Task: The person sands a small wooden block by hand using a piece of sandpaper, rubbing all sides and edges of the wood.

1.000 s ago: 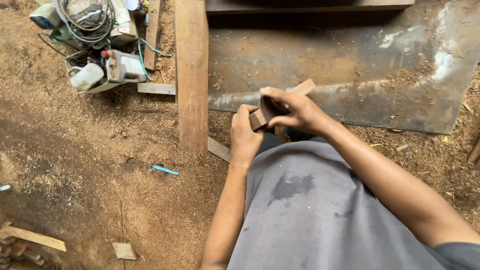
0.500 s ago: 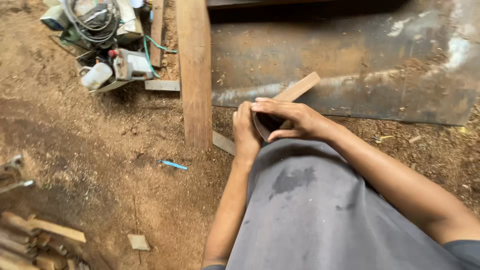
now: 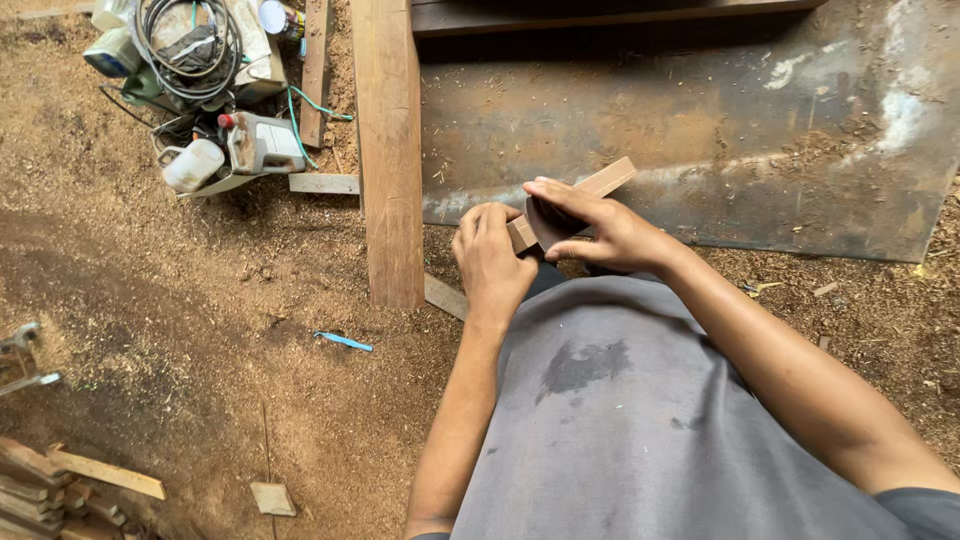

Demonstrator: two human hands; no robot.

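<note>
In the head view I hold a short wooden strip [image 3: 604, 184] in front of my grey shirt. My left hand [image 3: 490, 262] grips its near end. My right hand [image 3: 600, 228] lies across the strip, pressing a dark brown folded sheet [image 3: 548, 222], likely sandpaper, against it. The strip's far end sticks out past my right fingers, over a rusty metal sheet [image 3: 700, 130] on the ground.
A long wooden plank [image 3: 390, 150] lies on the sawdust-covered ground left of my hands. A pile of tools, cable and containers [image 3: 200, 90] sits at upper left. Wood offcuts [image 3: 60, 480] lie at lower left, a blue stick [image 3: 345, 341] near the middle.
The view has shifted slightly. My right hand has slid along the strip with the dark sheet. My left hand keeps its grip on the near end.
</note>
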